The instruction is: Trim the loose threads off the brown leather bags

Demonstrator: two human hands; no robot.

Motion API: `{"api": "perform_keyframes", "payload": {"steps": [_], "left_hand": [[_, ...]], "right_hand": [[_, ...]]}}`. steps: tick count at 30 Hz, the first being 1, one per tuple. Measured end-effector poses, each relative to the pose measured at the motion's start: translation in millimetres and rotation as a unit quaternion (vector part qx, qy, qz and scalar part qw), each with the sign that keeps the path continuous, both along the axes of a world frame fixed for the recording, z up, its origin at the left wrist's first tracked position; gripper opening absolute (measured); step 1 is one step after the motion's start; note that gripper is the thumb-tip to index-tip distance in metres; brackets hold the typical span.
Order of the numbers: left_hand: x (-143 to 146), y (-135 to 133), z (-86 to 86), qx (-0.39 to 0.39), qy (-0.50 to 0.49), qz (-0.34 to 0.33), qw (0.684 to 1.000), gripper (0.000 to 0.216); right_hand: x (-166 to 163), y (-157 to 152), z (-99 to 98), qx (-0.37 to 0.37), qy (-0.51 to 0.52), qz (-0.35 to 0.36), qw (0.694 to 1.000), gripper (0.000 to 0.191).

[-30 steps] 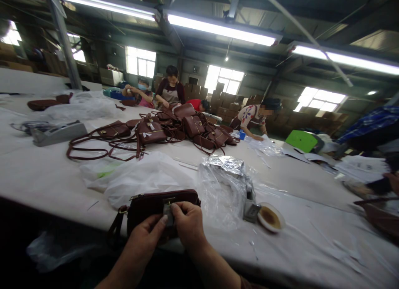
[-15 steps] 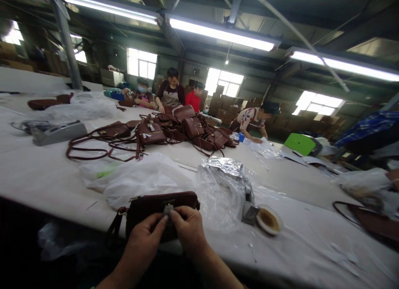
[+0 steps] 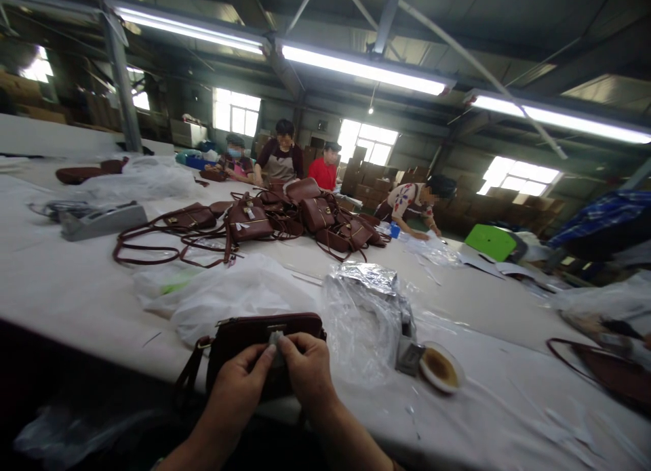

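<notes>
A dark brown handbag point(image 3: 239, 342) stands at the near edge of the table, its zipped top facing up and a strap hanging at its left end. In front of it, my left hand point(image 3: 241, 383) pinches a small pale grey scrap point(image 3: 276, 337), which looks like wrapping, between thumb and finger. My right hand point(image 3: 308, 366) pinches the same scrap from the other side. Both hands are closed and meet at the middle of the bag's front, hiding part of it. What lies under the scrap is hidden.
Beyond the bag lie white plastic sheeting point(image 3: 239, 291) and a clear plastic bundle point(image 3: 350, 322). A tape dispenser point(image 3: 409, 356) and a dish of brown stuff point(image 3: 440, 366) stand to the right. Brown handbags point(image 3: 249, 220) are heaped farther back. Several people work across the table.
My hands stay at the bag's front with the scrap between the fingertips. The view has shifted slightly, so the surroundings sit a little lower.
</notes>
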State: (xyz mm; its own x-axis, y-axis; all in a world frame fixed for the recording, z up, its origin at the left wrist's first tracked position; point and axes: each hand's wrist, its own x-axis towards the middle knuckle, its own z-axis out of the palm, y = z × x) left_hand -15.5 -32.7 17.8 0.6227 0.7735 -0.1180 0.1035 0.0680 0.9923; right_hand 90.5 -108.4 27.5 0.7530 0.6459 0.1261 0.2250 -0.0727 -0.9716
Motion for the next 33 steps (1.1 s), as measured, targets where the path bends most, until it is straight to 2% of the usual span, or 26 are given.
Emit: {"api": "perform_keyframes", "payload": {"steps": [4,7,10,13,16,21,27,33], "left_hand": [[5.8,-4.9,3.7,-0.087,-0.048,0.043,0.994,0.047],[9.8,-10.3,7.4,-0.135,-0.080,0.062,0.986,0.044],[12.8,-13.9,9.8,-0.171,-0.095,0.073,0.978,0.042],[13.8,-15.4,11.5,-0.207,-0.116,0.066,0.969,0.040],[12.7,-15.6,11.2,-0.217,-0.123,0.055,0.967,0.039],[7.9,-16.4,5.8,-0.168,-0.095,0.066,0.979,0.038],[2.5,-20.1,5.3,-0.144,-0.071,0.084,0.983,0.037],[3.9,-20.1,3.7,-0.164,-0.082,0.072,0.980,0.047]], "right_hand": [[-2.1,0.8,-2.9,0.009,-0.029,-0.019,0.999,0.025],[-4.3,-2.1,-1.6,0.023,-0.112,-0.029,0.993,0.024],[-5.7,-7.4,1.1,0.033,-0.207,-0.009,0.978,0.027],[-5.9,-13.6,1.4,0.050,-0.227,0.026,0.972,0.024],[-5.6,-19.0,-3.3,0.050,-0.178,0.014,0.983,0.021],[-9.1,-23.9,-13.6,0.001,-0.043,0.012,0.999,0.030],[-15.0,-20.1,-19.8,0.026,0.082,0.072,0.994,0.037],[-12.1,-12.0,-26.6,0.046,0.149,0.066,0.986,0.043]]}}
